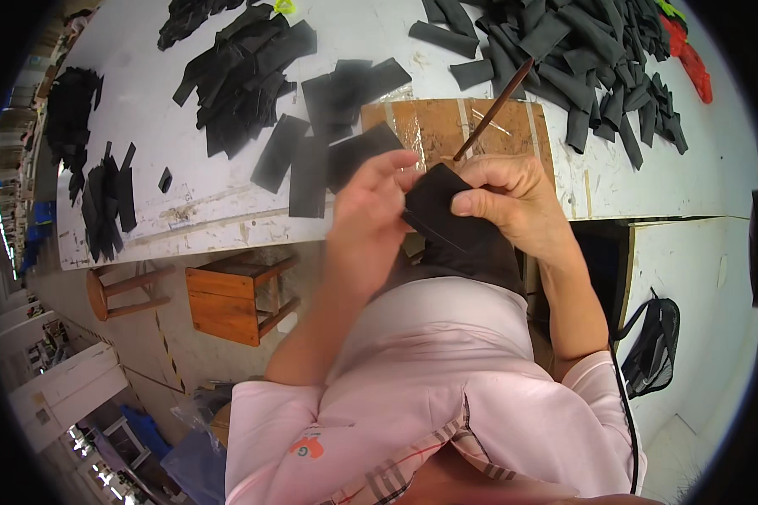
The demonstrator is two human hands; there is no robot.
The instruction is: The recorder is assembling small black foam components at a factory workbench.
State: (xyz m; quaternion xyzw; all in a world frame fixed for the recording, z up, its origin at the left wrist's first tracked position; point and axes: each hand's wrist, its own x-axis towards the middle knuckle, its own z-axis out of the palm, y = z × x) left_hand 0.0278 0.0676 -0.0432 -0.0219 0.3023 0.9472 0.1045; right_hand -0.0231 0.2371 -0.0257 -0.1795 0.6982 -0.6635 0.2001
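In front of my waist my right hand [514,198] pinches a black fabric piece [446,206], thumb on top and fingers behind. The piece is folded flat, with a thin pale line along its lower edge. At its left side is my left hand [366,202], slightly blurred, its fingers apart and curved near the cloth's edge. A thin brown stick [493,109] slants up and to the right from just beyond the right hand. Whether that hand also holds it, I cannot tell. Loose flat black pieces [307,177] lie on the white table beyond my left hand.
A brown board with clear tape [535,130] lies at the table's near edge. Piles of black pieces [244,76] sit at the far left, with a large heap of folded ones [564,50] far right. A wooden stool [223,303] stands lower left; a black bag [653,345] hangs at right.
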